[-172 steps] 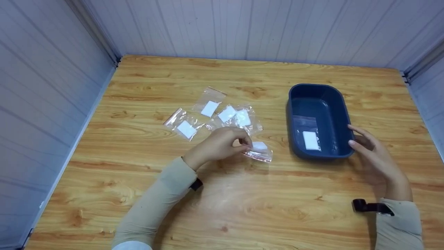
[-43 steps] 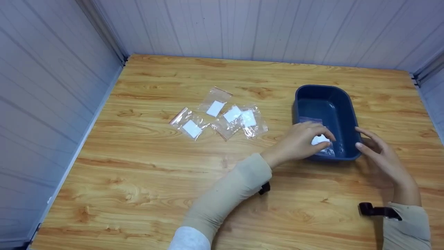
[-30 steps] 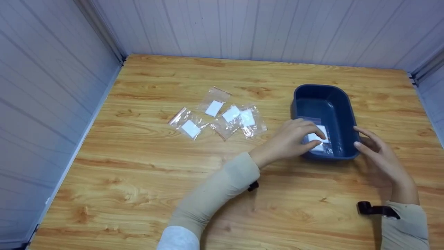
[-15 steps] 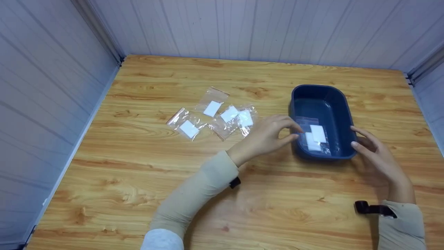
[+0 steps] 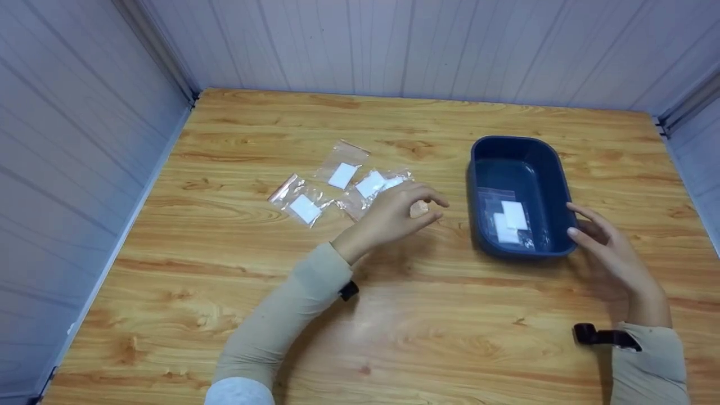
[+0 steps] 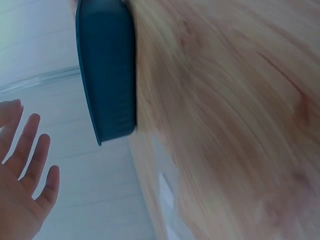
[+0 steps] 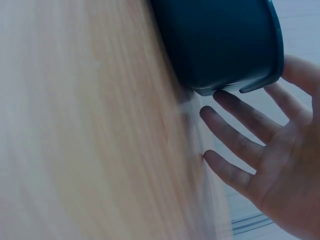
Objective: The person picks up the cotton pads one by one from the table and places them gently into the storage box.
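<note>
In the head view, my left hand [image 5: 396, 216], empty, hovers with loosely bent fingers over a clear zip bag [image 5: 395, 181], partly hiding it. Its fingers [image 6: 35, 160] are spread in the left wrist view. My right hand [image 5: 610, 247] rests its fingertips against the right side of a dark blue plastic bin [image 5: 520, 253]; the right wrist view shows fairly straight fingers [image 7: 235, 135] at its outer wall. Inside the bin lie two overlapping zip bags, each with a white square piece [image 5: 514, 215].
Left of my left hand several clear zip bags lie on the wooden table [image 5: 439, 326]: one at the far left [image 5: 305, 209], one further back [image 5: 341, 175], one in the middle [image 5: 370, 184]. Pale panels [image 5: 394, 50] enclose the table's back and sides.
My left hand carried a zip bag into the bin, let go of it and moved back left over the remaining bags. The right hand stays at the bin.
</note>
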The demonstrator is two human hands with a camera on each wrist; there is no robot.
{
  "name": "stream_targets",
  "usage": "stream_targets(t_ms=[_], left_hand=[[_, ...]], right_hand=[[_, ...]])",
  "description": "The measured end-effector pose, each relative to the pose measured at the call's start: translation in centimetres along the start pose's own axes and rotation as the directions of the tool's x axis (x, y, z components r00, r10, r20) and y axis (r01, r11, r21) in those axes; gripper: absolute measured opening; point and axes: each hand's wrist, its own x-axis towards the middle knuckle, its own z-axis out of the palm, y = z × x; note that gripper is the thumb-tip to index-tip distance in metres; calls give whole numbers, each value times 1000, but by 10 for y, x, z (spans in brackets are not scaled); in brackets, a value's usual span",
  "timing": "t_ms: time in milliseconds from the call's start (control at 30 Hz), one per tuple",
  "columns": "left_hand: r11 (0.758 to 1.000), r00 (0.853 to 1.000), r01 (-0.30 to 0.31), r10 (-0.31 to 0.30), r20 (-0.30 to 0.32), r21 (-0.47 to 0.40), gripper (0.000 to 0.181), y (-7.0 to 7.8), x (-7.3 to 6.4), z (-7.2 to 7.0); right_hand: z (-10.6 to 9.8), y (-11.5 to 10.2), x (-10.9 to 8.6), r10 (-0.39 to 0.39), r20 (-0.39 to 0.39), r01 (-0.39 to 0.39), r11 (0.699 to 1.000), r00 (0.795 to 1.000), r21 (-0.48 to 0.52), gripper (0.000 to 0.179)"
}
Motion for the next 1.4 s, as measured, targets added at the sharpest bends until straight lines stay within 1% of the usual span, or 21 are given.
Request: stream_targets(t_ms=[133, 400, 600, 867, 967, 1100, 1167, 1400], left_hand=[[999, 1000, 16, -16, 5, -33, 20, -12, -6, -7], [998, 999, 32, -31, 16, -58, 17, -33, -19, -19], [993, 996, 85, -84, 8, -82, 19, -46, -28, -28], [969, 988, 155, -157, 3, -193, 24, -66, -38, -37], [958, 982, 189, -184, 41, -215, 29, -74, -40, -39], [936, 964, 261, -238, 121, -235, 37, -82, -45, -43], [928, 955, 287, -257, 150, -237, 39, -85, -46, -44], [911, 941, 321, -278, 192, -259, 42, -97, -49, -47]], right_hand=[[0, -1, -1, -11, 2, 11, 1000, 1000, 3, 53], [0, 0, -2, -20, -3, 20, 1000, 1000, -11, 52], [-1, -1, -3, -16, -2, 16, 1000, 1000, -14, 52], [0, -2, -3, 33, 11, -32, 999, 999, -24, 54], [0, -2, -2, 41, 16, -41, 999, 999, -23, 55], [0, -1, -2, 33, 15, -33, 999, 999, -19, 54], [-1, -1, -1, 27, 11, -27, 1000, 1000, -13, 54], [1, -2, -2, 22, -4, -22, 1000, 1000, 15, 53]])
